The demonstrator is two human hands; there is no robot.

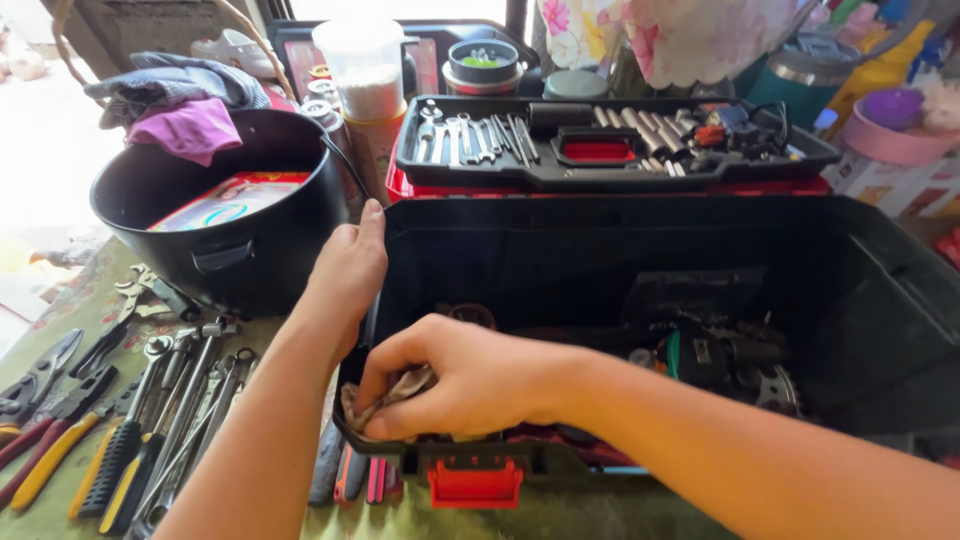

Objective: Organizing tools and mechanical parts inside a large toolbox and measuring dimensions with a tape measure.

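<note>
A large black toolbox with a red latch stands open in front of me. My left hand grips its left wall near the rim, thumb up at the corner. My right hand presses a crumpled beige rag against the front left corner of the box. Dark tools and round metal parts lie on the box floor to the right of my hand.
A black tray of wrenches and sockets rests on a red lid behind the box. A black pot stands to the left. Pliers, wrenches and screwdrivers lie on the cloth at the lower left. Jars and containers crowd the back.
</note>
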